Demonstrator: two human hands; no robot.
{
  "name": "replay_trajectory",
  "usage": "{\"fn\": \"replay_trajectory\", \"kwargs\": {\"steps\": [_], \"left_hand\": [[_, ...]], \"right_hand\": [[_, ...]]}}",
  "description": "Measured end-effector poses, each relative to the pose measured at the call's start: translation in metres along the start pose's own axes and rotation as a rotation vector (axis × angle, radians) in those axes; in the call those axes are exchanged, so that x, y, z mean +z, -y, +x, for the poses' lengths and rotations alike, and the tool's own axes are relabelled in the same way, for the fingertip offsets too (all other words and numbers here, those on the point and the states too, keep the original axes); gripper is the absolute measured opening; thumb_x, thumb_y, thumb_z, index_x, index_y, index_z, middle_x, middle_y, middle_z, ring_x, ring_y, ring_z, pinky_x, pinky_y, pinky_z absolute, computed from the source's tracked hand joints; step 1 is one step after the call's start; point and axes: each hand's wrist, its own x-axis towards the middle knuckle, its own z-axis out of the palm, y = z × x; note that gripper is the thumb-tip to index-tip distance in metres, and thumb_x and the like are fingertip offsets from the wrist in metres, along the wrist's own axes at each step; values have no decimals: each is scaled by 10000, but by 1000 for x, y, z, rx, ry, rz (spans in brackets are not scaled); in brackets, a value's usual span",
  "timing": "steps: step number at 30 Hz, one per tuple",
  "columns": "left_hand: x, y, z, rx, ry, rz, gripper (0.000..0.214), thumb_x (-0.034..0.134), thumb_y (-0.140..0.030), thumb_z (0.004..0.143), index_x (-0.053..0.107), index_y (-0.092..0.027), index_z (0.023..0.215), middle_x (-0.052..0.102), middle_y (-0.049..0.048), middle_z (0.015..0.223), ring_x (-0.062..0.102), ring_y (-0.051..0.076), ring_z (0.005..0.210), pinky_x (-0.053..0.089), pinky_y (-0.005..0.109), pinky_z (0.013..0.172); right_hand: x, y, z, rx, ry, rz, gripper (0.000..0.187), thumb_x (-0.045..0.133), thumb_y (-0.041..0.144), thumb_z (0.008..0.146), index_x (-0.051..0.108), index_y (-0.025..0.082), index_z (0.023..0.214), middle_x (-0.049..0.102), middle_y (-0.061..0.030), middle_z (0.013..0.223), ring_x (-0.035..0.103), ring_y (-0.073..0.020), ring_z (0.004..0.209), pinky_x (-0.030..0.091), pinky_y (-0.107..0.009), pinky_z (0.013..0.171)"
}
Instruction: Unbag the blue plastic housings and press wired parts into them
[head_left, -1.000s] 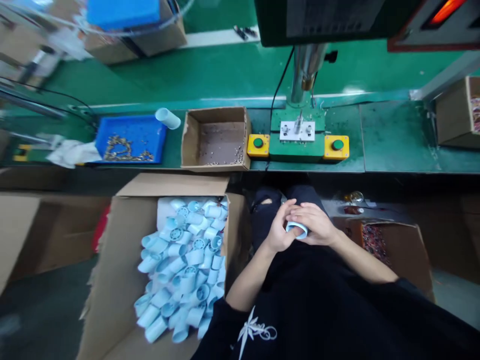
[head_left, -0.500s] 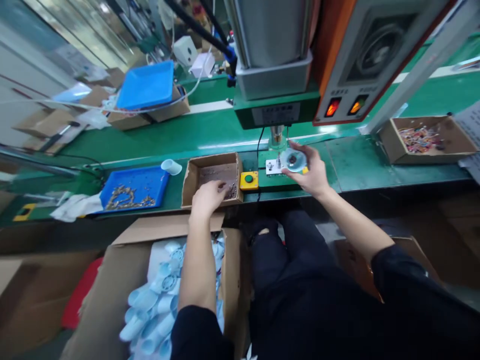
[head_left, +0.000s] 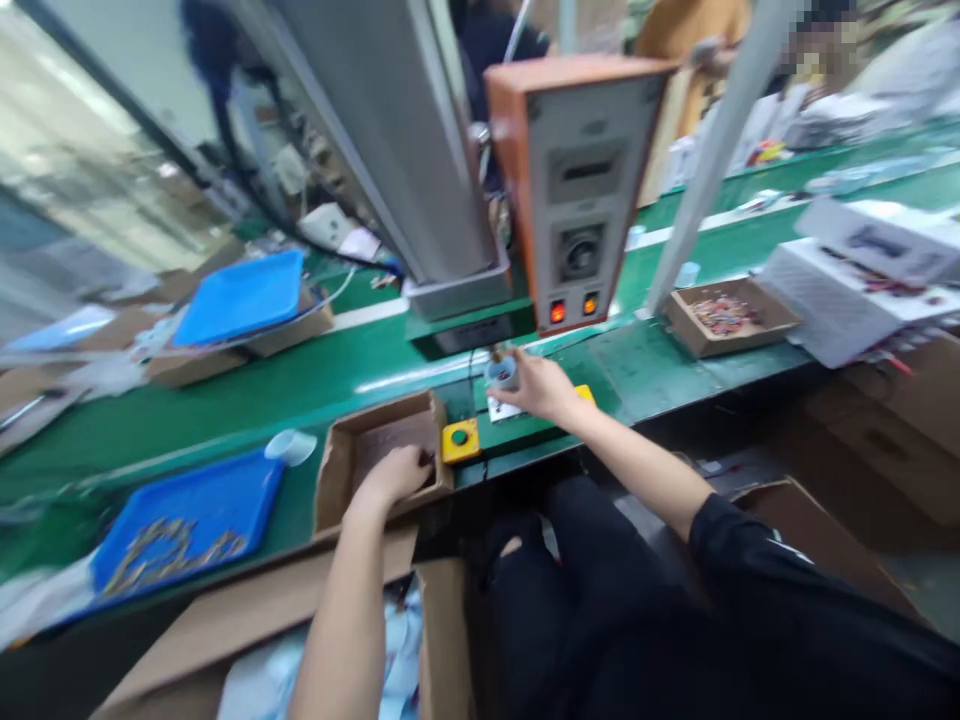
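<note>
Head view. Grips a pale blue, round plastic cup (head_left: pixel 501 374) with the right hand (head_left: pixel 545 386), fingers curved about its wall, near the white plate (head_left: pixel 505 410); cannot tell whether touching it. Reaches with the left hand (head_left: pixel 391 475) into the small cardboard box (head_left: pixel 373 447), fingers bent down; cannot tell whether spread or pinching. Cannot read the blurred label (head_left: pixel 474 333) below the grey metal cylinder (head_left: pixel 386 130), nor the markings on the orange-sided control box (head_left: pixel 585 205), fitted with a round dial and two lit switches. Shows also a yellow button box (head_left: pixel 460 441) and smooth blue tray (head_left: pixel 225 495) on the green counter (head_left: pixel 637 370).
</note>
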Motion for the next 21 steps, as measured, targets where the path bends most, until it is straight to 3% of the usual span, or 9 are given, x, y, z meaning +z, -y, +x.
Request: {"fn": "replay_trajectory", "kwargs": {"steps": [1, 5, 7, 9, 12, 14, 17, 21], "left_hand": [[0, 3, -2, 1, -29, 18, 257, 519, -168, 915, 753, -154, 811, 815, 208, 1000, 777, 305, 940, 482, 312, 726], [11, 22, 6, -103, -351, -120, 249, 539, -377, 876, 714, -231, 778, 824, 113, 903, 783, 333, 939, 543, 331, 738], [20, 22, 10, -103, -534, -289, 344, 528, -492, 856, 764, -247, 902, 836, 88, 970, 784, 345, 994, 591, 360, 799], [32, 15, 11, 9, -662, -408, 437, 522, -559, 831, 794, -260, 998, 838, 69, 1071, 776, 337, 1060, 610, 375, 898], [46, 1, 10, 169, -688, -387, 419, 499, -527, 828, 819, -286, 951, 835, 50, 1115, 775, 312, 1065, 609, 367, 952], [52, -4, 12, 191, -674, -330, 386, 488, -472, 847, 827, -304, 923, 837, 41, 1092, 773, 297, 1053, 612, 361, 955], [54, -7, 16, 259, -675, -260, 323, 535, -401, 840, 837, -327, 928, 837, 41, 1057, 752, 308, 1118, 598, 388, 1036], [46, -15, 22, 365, -650, -190, 304, 550, -366, 824, 840, -307, 898, 829, 76, 1054, 742, 331, 1148, 576, 429, 1090]], "right_hand": [[-1, 3, -3, 17, 18, -5, 654, 809, 594, 879, 589, 157, 1313, 773, -118, 1001, 770, -320, 969, 579, -367, 798], [11, -6, -12, -17, -14, 36, 666, 765, 618, 914, 551, 169, 1357, 773, -103, 1036, 758, -290, 948, 566, -353, 797], [16, -22, -24, -92, -116, 34, 663, 762, 611, 915, 553, 175, 1368, 766, -132, 1144, 741, -310, 1039, 577, -416, 902], [17, -45, -43, -177, -272, 46, 555, 740, 530, 945, 581, 183, 1348, 730, -163, 1275, 695, -322, 1179, 553, -479, 1030], [14, -82, -75, -253, -453, 104, 250, 613, 333, 1015, 637, 189, 1218, 727, -164, 1217, 676, -274, 1141, 563, -456, 1013], [13, -102, -89, -304, -464, 119, 119, 573, 265, 1013, 649, 203, 1079, 740, -124, 1032, 682, -233, 971, 583, -408, 918], [18, -117, -95, -355, -439, 109, 52, 602, 256, 976, 623, 227, 938, 710, -65, 859, 655, -207, 837, 577, -381, 868], [30, -114, -92, -302, -513, 114, 32, 588, 238, 936, 603, 220, 914, 680, -64, 820, 617, -215, 795, 550, -392, 817]]}}
